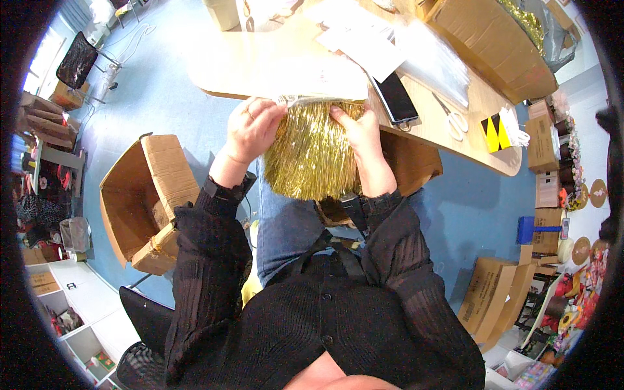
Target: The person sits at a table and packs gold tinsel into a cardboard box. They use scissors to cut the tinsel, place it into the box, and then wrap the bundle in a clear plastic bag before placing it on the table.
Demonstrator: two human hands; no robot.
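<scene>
A bundle of shiny gold foil fringe (314, 153) hangs between my hands at the table's near edge, its strands falling over my lap. My left hand (254, 127) pinches its upper left corner, where a bit of clear plastic film (288, 100) shows. On the other side, my right hand (364, 134) grips the upper right part, thumb lying on top of the strands. Its other fingers are mostly hidden behind the fringe. Glare washes out the tabletop just beyond the fringe's upper edge.
On the wooden table (487, 151) lie a dark smartphone (397, 97), scissors (457, 126), clear plastic sleeves (434, 63) and a yellow-and-black packet (495, 134). A large cardboard box (492, 44) stands at the back right. An open carton (131, 204) sits on the blue floor at left.
</scene>
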